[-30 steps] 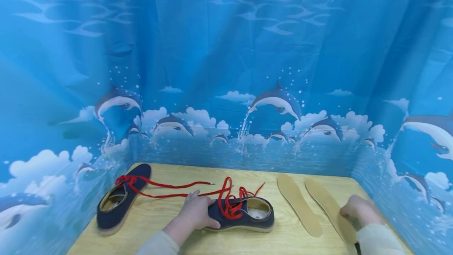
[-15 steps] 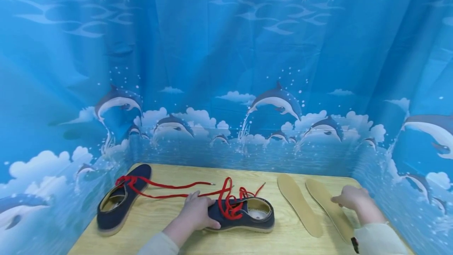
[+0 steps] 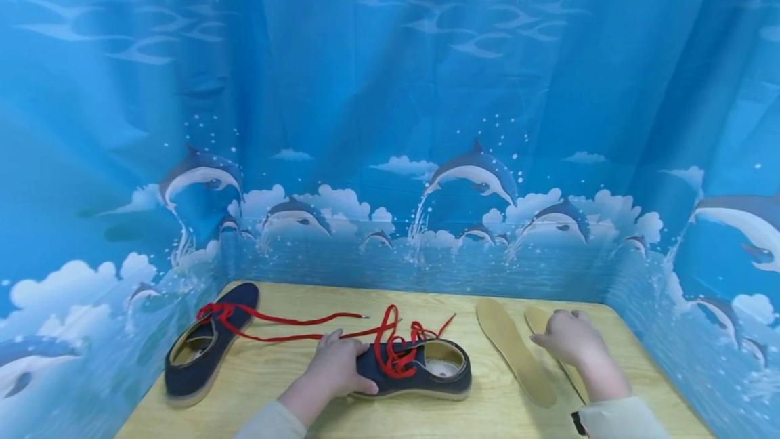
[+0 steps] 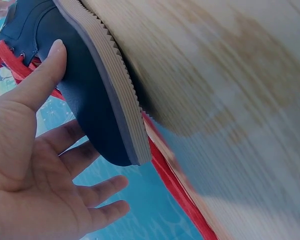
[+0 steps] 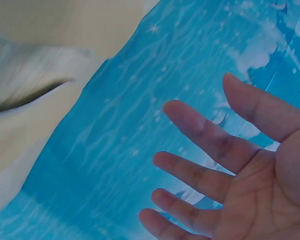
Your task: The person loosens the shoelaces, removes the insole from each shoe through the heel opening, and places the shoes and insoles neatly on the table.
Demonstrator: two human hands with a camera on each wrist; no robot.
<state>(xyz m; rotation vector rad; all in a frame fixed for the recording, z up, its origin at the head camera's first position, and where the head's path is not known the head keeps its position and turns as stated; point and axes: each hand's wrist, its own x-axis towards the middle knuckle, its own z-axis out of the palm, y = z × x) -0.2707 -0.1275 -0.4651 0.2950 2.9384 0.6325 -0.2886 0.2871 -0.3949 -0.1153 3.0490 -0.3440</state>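
Note:
My left hand holds the toe of a navy lace-up shoe that lies on its sole, heel to the right. In the left wrist view the thumb presses on the shoe's upper, two fingers reach behind the toe, and the other two stay off it. Red laces lie loosely over that shoe. At the right, my right hand is over a tan insole and hides its middle. The right wrist view shows this hand's fingers spread, with nothing between them. A second tan insole lies alongside.
Another navy shoe with red laces lies at the left of the wooden table, its lace trailing towards the middle. A blue dolphin-print curtain surrounds the table at the back and sides.
My right hand has moved from the near end of the right insole up and left towards its far end. The left hand and the shoe have stayed in place.

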